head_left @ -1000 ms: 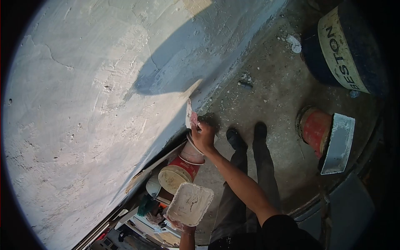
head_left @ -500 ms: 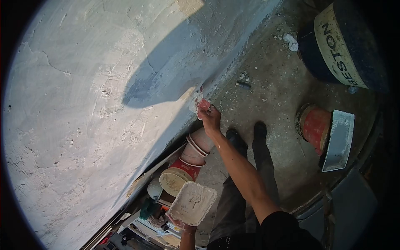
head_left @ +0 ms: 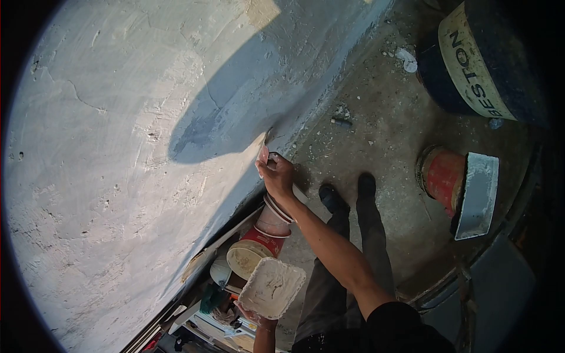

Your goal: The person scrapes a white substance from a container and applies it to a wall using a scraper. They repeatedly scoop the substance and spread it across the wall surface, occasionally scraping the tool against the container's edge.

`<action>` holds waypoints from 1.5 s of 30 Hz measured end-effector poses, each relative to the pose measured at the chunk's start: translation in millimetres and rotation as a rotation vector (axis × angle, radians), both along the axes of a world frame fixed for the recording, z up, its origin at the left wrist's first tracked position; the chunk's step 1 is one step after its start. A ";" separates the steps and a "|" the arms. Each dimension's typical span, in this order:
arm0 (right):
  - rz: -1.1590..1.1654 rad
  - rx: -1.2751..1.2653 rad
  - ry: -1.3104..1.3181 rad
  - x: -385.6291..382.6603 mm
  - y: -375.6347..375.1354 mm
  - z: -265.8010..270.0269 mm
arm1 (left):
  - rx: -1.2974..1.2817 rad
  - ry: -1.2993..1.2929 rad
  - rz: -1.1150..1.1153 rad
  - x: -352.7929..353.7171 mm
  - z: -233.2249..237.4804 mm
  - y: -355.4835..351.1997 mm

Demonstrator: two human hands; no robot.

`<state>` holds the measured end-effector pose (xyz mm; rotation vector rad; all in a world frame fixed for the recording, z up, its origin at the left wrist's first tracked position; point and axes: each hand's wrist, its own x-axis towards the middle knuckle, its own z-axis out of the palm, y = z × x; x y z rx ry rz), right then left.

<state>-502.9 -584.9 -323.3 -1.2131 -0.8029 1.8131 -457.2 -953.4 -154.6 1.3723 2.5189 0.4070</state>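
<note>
Your right hand is closed around a putty knife, its pinkish blade pressed flat to the grey plastered wall low down, near where it meets the floor. Your left hand grips from beneath a white mixing tray smeared with putty, held near your waist. Below the right hand lie stacked red-and-white buckets, your shoes beside them, and farther right a red bucket with a grey trough against it and a blue drum.
</note>
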 end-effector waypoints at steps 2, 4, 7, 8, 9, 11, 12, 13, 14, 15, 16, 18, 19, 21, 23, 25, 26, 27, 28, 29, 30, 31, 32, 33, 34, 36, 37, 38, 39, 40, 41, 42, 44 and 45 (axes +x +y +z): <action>0.065 -0.007 -0.030 -5.6 0.6 12.6 | -0.002 -0.007 0.003 -0.1 -0.2 0.3; 0.087 0.013 -0.005 -6.1 2.5 29.7 | -0.001 -0.013 0.004 -0.7 -0.4 0.9; 0.088 -0.006 0.110 0.1 -2.4 48.0 | -0.003 -0.021 0.004 -1.9 -0.8 2.8; 0.099 0.015 0.118 7.7 -3.0 54.6 | -0.004 -0.022 0.005 -2.3 -1.1 3.1; 0.079 0.015 0.104 15.5 -5.2 58.4 | -0.003 -0.026 0.008 -2.3 -1.9 3.7; 0.044 0.011 0.075 32.8 -10.8 62.8 | -0.005 -0.030 0.011 -2.7 -1.1 3.5; 0.008 -0.070 0.155 39.4 -15.7 51.6 | -0.006 -0.032 0.012 -2.9 -0.9 3.3; -0.097 -0.055 0.140 41.7 -19.4 39.3 | -0.006 -0.031 0.016 -3.6 -0.1 3.2; -0.142 -0.123 0.131 49.0 -17.5 33.8 | -0.007 -0.032 0.017 -4.3 0.4 3.2; -0.186 -0.189 0.121 54.5 -13.4 26.6 | -0.007 -0.032 0.020 -4.3 0.9 3.1; -0.239 -0.212 0.104 54.8 -10.0 14.8 | -0.007 -0.032 0.021 -4.3 0.9 3.2; -0.347 -0.258 0.067 47.2 -9.2 -26.7 | -0.007 -0.036 0.028 -4.4 1.3 2.1; -0.315 -0.254 0.045 41.7 -7.2 -40.0 | -0.007 -0.040 0.029 -4.6 1.5 2.4; -0.253 -0.247 0.003 23.7 -2.9 -64.8 | -0.006 -0.043 0.032 -5.3 1.7 2.3; -0.162 -0.115 -0.081 -0.4 -1.3 -78.9 | -0.009 -0.048 0.037 -5.4 1.8 2.2; -0.028 -0.120 -0.160 -9.1 6.2 -63.6 | -0.014 -0.053 0.043 -5.3 2.9 1.6; -0.033 -0.138 -0.133 -8.6 5.1 -61.5 | -0.013 -0.055 0.046 -5.5 3.2 1.7; -0.017 -0.079 -0.133 -6.2 3.8 -58.7 | -0.013 -0.057 0.048 -6.0 2.5 2.5; 0.001 -0.018 -0.133 -1.9 0.8 -55.3 | -0.013 -0.060 0.052 -5.4 2.2 2.9; 0.020 0.042 -0.133 1.6 -2.6 -51.9 | -0.011 -0.063 0.057 -5.9 1.9 3.8; 0.031 0.038 -0.089 2.2 -6.5 -48.2 | -0.012 -0.067 0.058 -5.5 0.9 4.1; 0.039 0.034 -0.045 1.6 -10.2 -44.3 | -0.013 -0.069 0.060 -5.2 0.3 4.6; 0.046 0.029 0.000 2.7 -12.3 -39.5 | -0.016 -0.073 0.062 -5.5 -0.6 5.5; 0.033 0.019 0.050 5.7 -13.1 -35.4 | -0.016 -0.076 0.063 -5.2 -0.4 6.2; 0.021 0.010 0.102 9.4 -12.9 -31.6 | -0.015 -0.078 0.062 -5.0 -0.5 6.9; 0.000 -0.003 0.125 17.7 -18.7 -34.4 | -0.014 -0.082 0.066 -4.8 -1.2 7.4; -0.008 -0.006 0.097 23.5 -21.5 -35.9 | -0.014 -0.084 0.066 -5.1 -1.2 7.7; -0.016 -0.007 0.070 29.2 -22.4 -37.0 | -0.012 -0.085 0.067 -5.2 -1.5 8.1; -0.048 -0.073 0.082 35.1 -23.4 -38.3 | -0.013 -0.086 0.070 -5.0 -1.9 8.3; -0.081 -0.139 0.094 41.6 -23.9 -39.9 | -0.012 -0.088 0.071 -5.2 -2.7 8.5; -0.114 -0.204 0.105 47.4 -25.2 -44.6 | -0.013 -0.091 0.072 -5.3 -2.8 8.9; -0.142 -0.264 0.084 48.7 -22.1 -53.1 | -0.011 -0.094 0.073 -5.7 -3.6 9.6; -0.215 -0.290 0.081 45.9 -14.5 -65.6 | -0.007 -0.099 0.074 -6.3 -4.3 10.1; -0.252 -0.303 0.078 43.8 -9.5 -70.8 | -0.007 -0.102 0.074 -6.0 -4.6 10.2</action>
